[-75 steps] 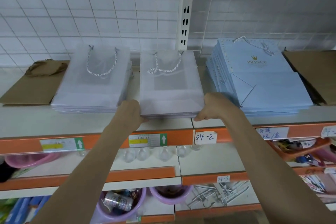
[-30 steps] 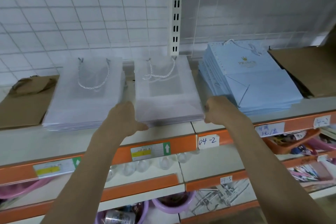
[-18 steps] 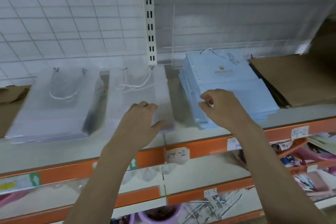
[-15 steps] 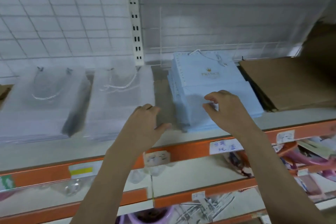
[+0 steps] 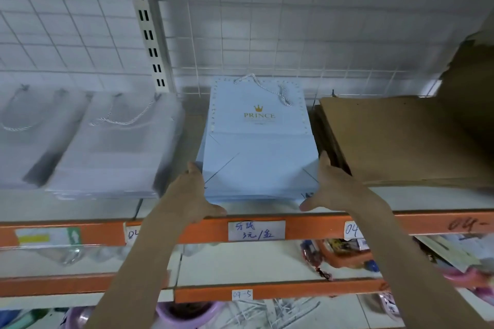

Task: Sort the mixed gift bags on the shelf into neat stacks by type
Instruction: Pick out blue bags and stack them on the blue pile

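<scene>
A stack of light blue gift bags (image 5: 256, 152) with a gold crown and "PRINCE" print lies flat on the shelf (image 5: 267, 211). My left hand (image 5: 191, 192) presses flat against the stack's left edge and my right hand (image 5: 330, 184) against its right edge, fingers straight, thumbs along the front. To the left lie two stacks of frosted white bags (image 5: 120, 147) (image 5: 29, 136) with rope handles. A stack of brown paper bags (image 5: 395, 139) lies to the right.
A white wire-grid back panel (image 5: 267, 21) and a slotted upright post (image 5: 149, 35) close off the rear. Orange shelf rails (image 5: 307, 228) carry handwritten price labels. Lower shelves hold small packaged goods, purple bowls and wire hangers.
My hands left the middle frosted white stack and moved right to the blue stack, now pressing its two sides. The blue stack looks squared up compared with its fanned state earlier.
</scene>
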Demonstrator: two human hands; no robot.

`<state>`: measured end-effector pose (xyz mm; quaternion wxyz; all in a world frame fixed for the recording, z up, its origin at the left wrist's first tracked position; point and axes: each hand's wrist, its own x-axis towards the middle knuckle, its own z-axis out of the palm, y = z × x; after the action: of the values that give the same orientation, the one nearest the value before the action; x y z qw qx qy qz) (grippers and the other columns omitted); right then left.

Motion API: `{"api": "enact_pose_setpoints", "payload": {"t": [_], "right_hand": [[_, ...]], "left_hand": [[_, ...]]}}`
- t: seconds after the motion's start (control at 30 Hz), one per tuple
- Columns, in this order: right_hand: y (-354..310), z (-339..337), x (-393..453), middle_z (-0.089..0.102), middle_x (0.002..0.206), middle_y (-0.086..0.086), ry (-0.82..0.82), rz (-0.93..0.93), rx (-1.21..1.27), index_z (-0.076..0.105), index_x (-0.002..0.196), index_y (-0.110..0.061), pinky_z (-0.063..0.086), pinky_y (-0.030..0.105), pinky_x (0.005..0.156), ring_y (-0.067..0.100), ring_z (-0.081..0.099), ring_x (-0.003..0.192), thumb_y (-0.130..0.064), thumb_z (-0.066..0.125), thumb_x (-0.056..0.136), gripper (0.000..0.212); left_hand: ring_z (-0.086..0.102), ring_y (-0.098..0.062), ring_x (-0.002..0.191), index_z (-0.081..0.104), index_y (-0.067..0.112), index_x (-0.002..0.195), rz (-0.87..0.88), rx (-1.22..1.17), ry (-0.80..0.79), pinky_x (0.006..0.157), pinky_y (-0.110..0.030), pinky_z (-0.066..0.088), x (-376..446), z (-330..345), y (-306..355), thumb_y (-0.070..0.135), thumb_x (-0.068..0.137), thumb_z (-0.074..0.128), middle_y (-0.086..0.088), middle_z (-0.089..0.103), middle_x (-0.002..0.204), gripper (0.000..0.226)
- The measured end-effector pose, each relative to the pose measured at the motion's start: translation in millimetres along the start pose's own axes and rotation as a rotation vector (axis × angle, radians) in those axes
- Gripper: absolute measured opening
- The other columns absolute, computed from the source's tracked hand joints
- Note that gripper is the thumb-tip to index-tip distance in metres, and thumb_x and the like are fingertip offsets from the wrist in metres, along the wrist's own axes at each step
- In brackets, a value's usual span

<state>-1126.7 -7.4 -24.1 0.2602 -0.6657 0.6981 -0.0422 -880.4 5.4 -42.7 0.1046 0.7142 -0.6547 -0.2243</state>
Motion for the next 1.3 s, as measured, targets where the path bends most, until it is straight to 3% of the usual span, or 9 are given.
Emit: {"api": "enact_pose_setpoints", "payload": {"t": [0.1,0.3,0.47,0.73,0.87,0.93,1.03,1.17,1.3], "right_hand": [[0.2,3.8,1.6,0.045,0.099,0.004,0.049,-0.017,-0.049,0.031,0.121,-0.003,0.042,0.027,0.074,0.025,0.053,0.102,-0.013,0.079,0.070,0.071],[0.2,-2.1,5.0,0.036,0.070,0.000,0.165,-0.032,-0.077,0.034,0.091,-0.005,0.024,0.019,0.043,0.008,0.037,0.057,0.003,0.047,0.085,0.016],[1.0,-3.1,3.7,0.034,0.070,-0.002,0.130,-0.062,-0.090,0.038,0.096,-0.006,0.023,0.018,0.043,0.008,0.037,0.059,0.001,0.048,0.085,0.016],[3.6,-1.0,5.0,0.046,0.094,0.006,0.073,-0.074,-0.060,0.040,0.117,-0.001,0.037,0.022,0.059,0.021,0.048,0.086,-0.011,0.075,0.073,0.057],[7.3,-2.6,6.1,0.045,0.092,0.004,0.099,-0.107,-0.077,0.045,0.117,-0.003,0.032,0.019,0.052,0.020,0.047,0.085,-0.013,0.074,0.075,0.052],[11.3,-8.6,6.8,0.045,0.084,0.001,0.045,-0.101,-0.069,0.046,0.109,-0.003,0.032,0.018,0.050,0.019,0.047,0.082,-0.012,0.073,0.075,0.045],[18.4,-25.7,15.0,0.060,0.096,0.013,-0.062,-0.121,-0.064,0.051,0.107,-0.004,0.048,0.036,0.070,0.030,0.060,0.086,-0.015,0.075,0.069,0.046],[20.1,-61.8,22.1,0.059,0.114,0.024,-0.090,-0.163,-0.068,0.051,0.115,-0.002,0.048,0.053,0.089,0.038,0.058,0.103,-0.007,0.066,0.072,0.046],[7.0,-94.4,38.4,0.061,0.114,0.021,0.015,-0.200,-0.046,0.056,0.116,-0.002,0.046,0.047,0.095,0.033,0.058,0.105,-0.017,0.049,0.095,0.027]], "left_hand": [[0.056,-0.024,0.094,0.042,0.001,0.120,-0.089,0.027,0.090,0.074,-0.028,0.045,2.1,3.7,4.6,0.027,0.064,0.084,-0.010,0.060,0.106,0.075],[0.058,-0.024,0.081,0.058,0.003,0.103,-0.138,0.049,0.202,0.063,-0.027,0.042,6.0,9.1,14.9,0.026,0.059,0.086,-0.008,0.064,0.091,0.057],[0.055,-0.024,0.073,0.056,0.004,0.090,-0.201,-0.015,0.238,0.058,-0.027,0.039,4.6,8.3,15.6,0.027,0.053,0.089,-0.006,0.060,0.081,0.054],[0.056,-0.024,0.072,0.057,0.004,0.093,-0.200,-0.003,0.230,0.059,-0.027,0.041,0.3,8.1,18.0,0.029,0.052,0.090,-0.004,0.059,0.077,0.058],[0.053,-0.020,0.067,0.049,0.010,0.088,-0.178,-0.021,0.179,0.048,-0.024,0.037,0.9,2.5,16.7,0.027,0.054,0.089,0.002,0.054,0.069,0.055],[0.056,-0.022,0.071,0.054,0.008,0.095,-0.167,0.001,0.049,0.059,-0.028,0.047,5.6,-6.8,13.6,0.027,0.053,0.090,-0.004,0.061,0.082,0.059],[0.062,-0.023,0.084,0.060,0.011,0.099,-0.126,0.113,-0.147,0.071,-0.031,0.049,14.5,-31.2,10.1,0.038,0.052,0.088,-0.005,0.066,0.093,0.062],[0.050,-0.020,0.074,0.050,0.011,0.072,-0.103,0.136,-0.067,0.068,-0.030,0.038,23.2,-70.7,18.3,0.059,0.062,0.073,0.000,0.052,0.076,0.055],[0.051,-0.025,0.109,0.057,0.004,0.114,-0.101,0.000,0.038,0.082,-0.029,0.036,54.6,-86.8,27.3,0.065,0.076,0.055,-0.007,0.055,0.119,0.073]]}}
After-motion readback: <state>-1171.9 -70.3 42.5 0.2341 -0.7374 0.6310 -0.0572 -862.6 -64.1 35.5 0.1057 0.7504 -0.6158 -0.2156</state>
